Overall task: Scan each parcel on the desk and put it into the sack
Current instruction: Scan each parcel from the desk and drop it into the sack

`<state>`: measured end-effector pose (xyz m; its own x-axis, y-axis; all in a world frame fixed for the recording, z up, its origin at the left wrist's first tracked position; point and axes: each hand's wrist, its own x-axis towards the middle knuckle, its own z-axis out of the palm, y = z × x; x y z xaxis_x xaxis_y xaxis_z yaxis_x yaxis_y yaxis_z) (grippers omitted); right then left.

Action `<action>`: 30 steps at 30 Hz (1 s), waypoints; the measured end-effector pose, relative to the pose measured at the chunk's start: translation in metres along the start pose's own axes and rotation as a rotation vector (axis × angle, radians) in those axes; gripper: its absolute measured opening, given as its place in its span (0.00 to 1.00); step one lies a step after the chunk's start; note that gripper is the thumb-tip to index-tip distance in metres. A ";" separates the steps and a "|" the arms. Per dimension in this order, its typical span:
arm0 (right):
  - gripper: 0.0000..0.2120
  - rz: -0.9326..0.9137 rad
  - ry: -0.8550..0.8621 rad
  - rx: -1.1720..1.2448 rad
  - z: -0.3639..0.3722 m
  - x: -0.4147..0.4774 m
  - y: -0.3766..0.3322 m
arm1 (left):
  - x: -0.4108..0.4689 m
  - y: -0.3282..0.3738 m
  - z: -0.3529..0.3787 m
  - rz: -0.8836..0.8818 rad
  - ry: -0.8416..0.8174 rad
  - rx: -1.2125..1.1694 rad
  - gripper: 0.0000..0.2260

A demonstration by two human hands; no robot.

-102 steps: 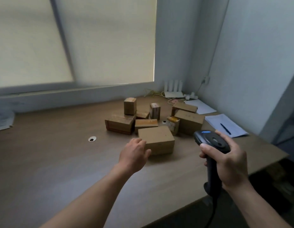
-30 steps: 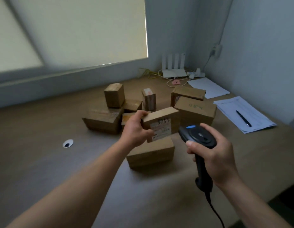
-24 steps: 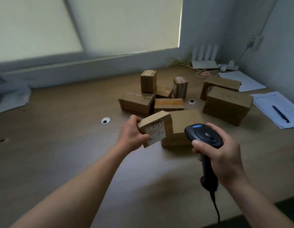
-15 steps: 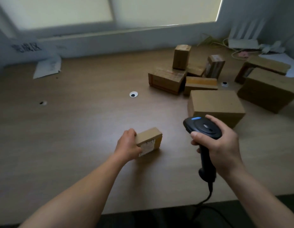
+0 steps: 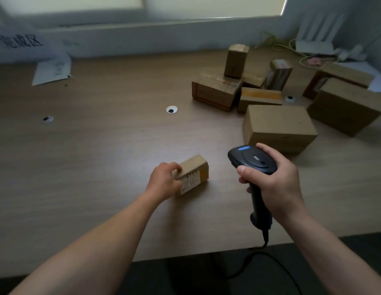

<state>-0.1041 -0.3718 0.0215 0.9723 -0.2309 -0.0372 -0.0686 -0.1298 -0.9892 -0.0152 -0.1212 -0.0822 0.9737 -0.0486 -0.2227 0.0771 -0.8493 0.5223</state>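
Your left hand grips the small labelled parcel at its left end. It rests on the desk near you, long axis rising rightward, label facing you. Your right hand clasps the barcode scanner just right of it, not touching.

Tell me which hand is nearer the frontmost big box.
Right. The right hand, gripping the scanner, sits just in front of the big box; the left hand is farther left, holding the small parcel.

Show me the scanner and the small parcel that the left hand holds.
scanner (image 5: 254,159): head view, top of its head.
small parcel (image 5: 193,165): head view, its top face.
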 end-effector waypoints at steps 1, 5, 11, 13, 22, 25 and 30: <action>0.32 0.001 -0.007 -0.011 -0.001 -0.001 0.000 | 0.002 0.004 -0.003 -0.056 0.016 -0.085 0.19; 0.39 -0.003 -0.037 -0.052 -0.003 -0.005 0.000 | 0.010 0.017 -0.014 -0.153 0.034 -0.352 0.16; 0.46 -0.054 -0.110 -0.052 -0.008 -0.016 -0.006 | 0.003 0.041 -0.044 -0.131 0.062 -0.538 0.13; 0.47 -0.077 -0.131 -0.041 -0.011 -0.021 -0.013 | -0.003 0.049 -0.054 -0.116 0.071 -0.597 0.13; 0.50 -0.182 -0.196 -0.037 -0.034 -0.051 -0.046 | -0.040 0.087 -0.096 -0.059 0.120 -0.584 0.13; 0.49 -0.218 -0.212 -0.037 -0.044 -0.061 -0.056 | -0.054 0.097 -0.105 -0.042 0.138 -0.583 0.15; 0.50 -0.269 -0.224 -0.048 -0.058 -0.079 -0.067 | -0.086 0.114 -0.117 -0.017 0.201 -0.585 0.14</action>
<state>-0.1893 -0.4004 0.0994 0.9815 0.0344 0.1885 0.1916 -0.2038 -0.9601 -0.0647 -0.1520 0.0927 0.9882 0.1114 -0.1053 0.1427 -0.4174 0.8975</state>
